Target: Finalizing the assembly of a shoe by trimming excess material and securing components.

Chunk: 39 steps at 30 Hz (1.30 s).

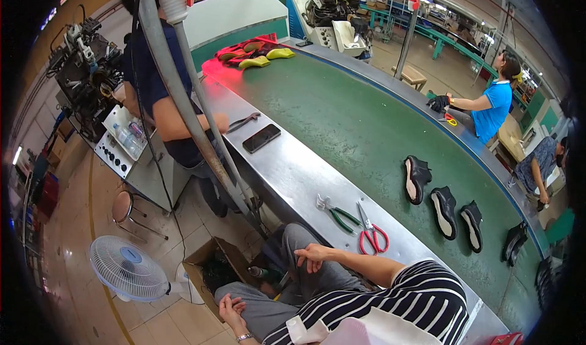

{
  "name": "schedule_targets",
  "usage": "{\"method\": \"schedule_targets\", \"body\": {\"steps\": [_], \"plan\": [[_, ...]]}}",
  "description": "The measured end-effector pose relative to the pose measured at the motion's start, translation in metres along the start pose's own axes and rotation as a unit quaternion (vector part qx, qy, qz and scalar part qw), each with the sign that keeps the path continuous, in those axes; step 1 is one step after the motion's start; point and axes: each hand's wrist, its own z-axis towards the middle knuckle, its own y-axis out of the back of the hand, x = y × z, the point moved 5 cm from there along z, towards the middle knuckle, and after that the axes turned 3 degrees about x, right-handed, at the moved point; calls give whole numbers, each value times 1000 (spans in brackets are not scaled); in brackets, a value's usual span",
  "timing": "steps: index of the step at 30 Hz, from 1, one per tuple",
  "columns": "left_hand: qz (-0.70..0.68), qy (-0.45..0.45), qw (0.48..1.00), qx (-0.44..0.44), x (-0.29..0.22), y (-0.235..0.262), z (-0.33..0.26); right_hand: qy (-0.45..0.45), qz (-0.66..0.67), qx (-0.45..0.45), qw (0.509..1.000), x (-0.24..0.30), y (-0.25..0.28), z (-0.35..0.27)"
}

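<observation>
— Where are your hands right now?

— Your right hand (312, 256) rests on your knee, fingers loosely curled and holding nothing; your left hand (234, 311) lies on your other thigh, fingers relaxed and empty too.

— And the tools?

— The green-handled pliers (337, 214) and the red-handled scissors (371, 235) lie side by side on the steel counter (293, 180), just beyond your right hand; neither is touched.

— What about the shoes?

— Three black shoes (444, 206) lie in a row on the green belt (342, 113), well apart from you; more sit further right, and yellow-green lasts (267, 57) lie at the far end.

— So how far along are you?

— By my reading, nothing is in hand; you sit idle, with the tools laid down and the shoes out of reach; whether those shoes are finished, I cannot tell.
</observation>
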Motion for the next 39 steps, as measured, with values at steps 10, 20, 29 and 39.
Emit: {"method": "schedule_targets", "body": {"steps": [10, 20, 29, 39], "plan": [[1, 2, 1000, 5, -1, -3, 1, 3, -3, -5, 1000, -1, 3, 2], [11, 60, 997, 53, 33, 38, 47, 26, 6, 15, 1000, -5, 3, 10], [38, 63, 996, 41, 45, 48, 63, 21, 19, 28, 999, -11, 1, 12], [56, 41, 997, 39, 41, 44, 60, 51, 20, 22, 998, -10, 5, 9]]}}
